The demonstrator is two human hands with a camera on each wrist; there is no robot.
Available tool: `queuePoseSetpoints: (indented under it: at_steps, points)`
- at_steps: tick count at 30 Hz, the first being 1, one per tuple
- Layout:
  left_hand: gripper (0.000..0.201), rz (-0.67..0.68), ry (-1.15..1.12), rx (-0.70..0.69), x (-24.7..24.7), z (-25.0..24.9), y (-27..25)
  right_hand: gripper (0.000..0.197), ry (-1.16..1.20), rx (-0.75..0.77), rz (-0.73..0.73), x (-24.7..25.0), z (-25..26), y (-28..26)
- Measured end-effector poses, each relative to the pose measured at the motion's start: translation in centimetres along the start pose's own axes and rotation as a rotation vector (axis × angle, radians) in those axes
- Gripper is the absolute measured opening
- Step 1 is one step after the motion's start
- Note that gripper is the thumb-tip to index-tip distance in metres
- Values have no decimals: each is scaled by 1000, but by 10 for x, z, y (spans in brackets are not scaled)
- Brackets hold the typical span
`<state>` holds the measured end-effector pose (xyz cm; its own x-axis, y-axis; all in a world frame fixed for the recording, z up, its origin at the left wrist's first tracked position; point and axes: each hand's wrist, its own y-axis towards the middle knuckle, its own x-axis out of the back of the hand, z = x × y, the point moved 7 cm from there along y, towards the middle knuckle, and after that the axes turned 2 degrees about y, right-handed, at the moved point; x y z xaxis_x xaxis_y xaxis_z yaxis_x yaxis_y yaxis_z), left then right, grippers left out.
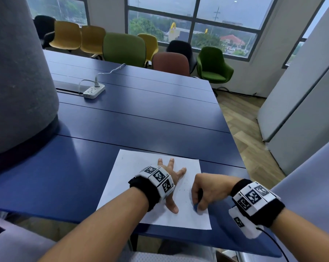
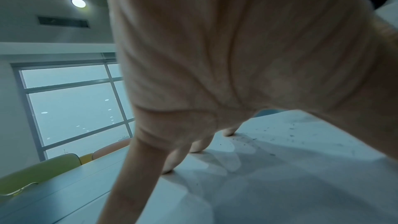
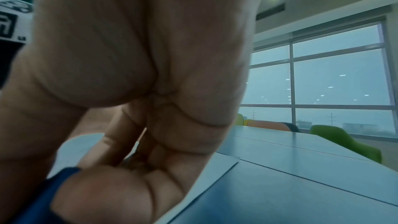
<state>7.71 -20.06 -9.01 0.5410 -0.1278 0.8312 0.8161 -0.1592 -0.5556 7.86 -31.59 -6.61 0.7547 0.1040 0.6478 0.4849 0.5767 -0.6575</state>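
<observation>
Head view: a white sheet [image 1: 133,167] lies on the blue desk [image 1: 141,114], just inside its near edge and towards its right side. The left hand [image 1: 174,176] is spread flat on the middle of the sheet, fingers straight and fanned towards the far edge, thumb pointing back at the near edge. It pins the paper and holds nothing. The right hand [image 1: 207,190] is curled into a loose fist around a blue eraser [image 1: 196,207], whose tip meets the sheet near its near right corner, just right of the left thumb. The eraser's long axis runs steeply up into the fist. Dark crumbs [image 1: 182,188] speckle the paper between the two hands, so the area to be rubbed seems to lie up and left of the tip, closer to the right hand. A power strip [image 1: 94,91] sits well apart on the far left of the desk, with chairs [image 1: 124,47] beyond.

Left wrist view: the left hand [image 2: 237,48] arches over the sheet [image 2: 280,176] with only the fingertips [image 2: 229,132] pressing down, and dark crumbs [image 2: 290,132] lie just beside them.

Right wrist view: the right hand [image 3: 150,57] is folded tight and the eraser [image 3: 43,193] is pinched between thumb and fingers. Its working end is out of sight. The corner of the sheet [image 3: 215,168] ends on the desk [image 3: 301,185].
</observation>
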Motion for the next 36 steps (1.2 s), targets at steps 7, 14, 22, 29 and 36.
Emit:
queuePoseSetpoints:
  at_steps: [7, 14, 22, 29, 36]
  points:
    - [141, -22, 27, -4, -1, 0, 2, 13, -9, -23, -346, 45, -9, 14]
    - [143, -32, 7, -7, -1, 1, 3, 8, -55, 6, -202, 37, 2, 17]
    - [145, -35, -12, 0, -5, 3, 8, 10, 9, 11, -126, 26, 4, 18]
    - [149, -63, -10, 3, -7, 4, 11, 10, -15, 45, -308, 40, 2, 23]
    - [149, -97, -16, -1, -4, 4, 9, 12, 41, 19, -399, 55, -5, 24]
